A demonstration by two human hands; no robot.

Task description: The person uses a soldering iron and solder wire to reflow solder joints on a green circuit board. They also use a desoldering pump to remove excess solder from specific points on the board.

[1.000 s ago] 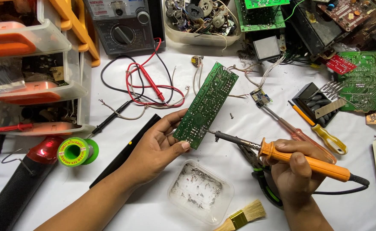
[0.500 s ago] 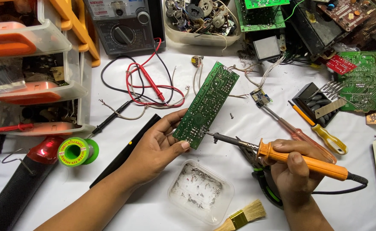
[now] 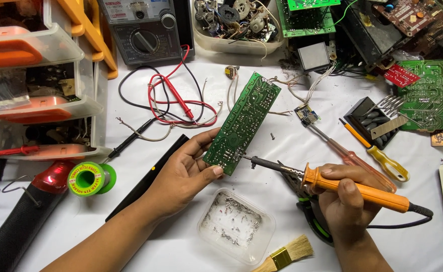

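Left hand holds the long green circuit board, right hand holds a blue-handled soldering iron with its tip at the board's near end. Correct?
Not quite: the head view shows the soldering iron in the right hand has an orange handle, not blue. The left hand and circuit board are as stated.

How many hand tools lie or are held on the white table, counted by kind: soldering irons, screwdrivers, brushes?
Soldering irons: 1, the orange-handled soldering iron in the right hand, tip at the green circuit board held by the left hand.
Screwdrivers: 2, a yellow-handled screwdriver and a clear red-handled screwdriver.
Brushes: 1, the paint brush.
Total: 4
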